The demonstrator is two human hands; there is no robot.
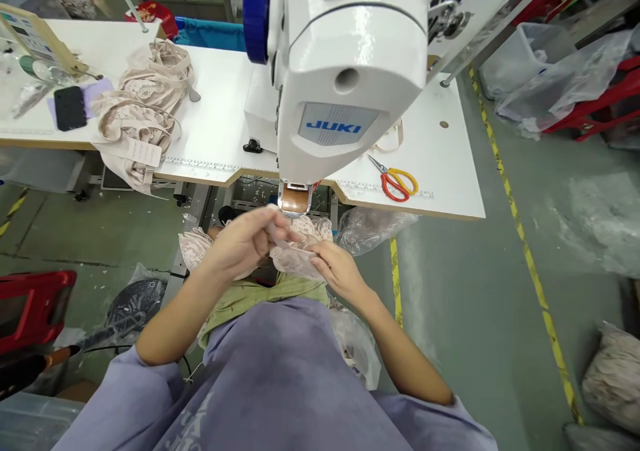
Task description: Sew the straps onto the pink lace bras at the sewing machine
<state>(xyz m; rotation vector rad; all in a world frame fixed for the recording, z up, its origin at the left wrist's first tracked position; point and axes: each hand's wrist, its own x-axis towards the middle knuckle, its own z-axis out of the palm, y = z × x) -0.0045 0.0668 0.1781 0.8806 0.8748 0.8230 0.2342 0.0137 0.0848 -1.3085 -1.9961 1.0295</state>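
Note:
A pale beige lace garment (pixel 295 262) hangs between my two hands, just in front of the sewing machine's needle area (pixel 295 201). My left hand (pixel 245 241) pinches a narrow band of it between thumb and fingers. Lower and to the right, my right hand (pixel 337 269) grips the sheer edge, with the thumb on top. More of the lace lies over my lap and behind the hands, partly hidden by them. The white JUKI sewing machine (pixel 350 71) stands directly above and beyond the hands.
On the white table (pixel 215 124), a pile of beige lace garments (pixel 145 104) overhangs the front edge at left, near a black phone (pixel 71 108). Scissors (pixel 395 177) with red and yellow handles lie at right. Plastic bags (pixel 375 227) hang below the table edge.

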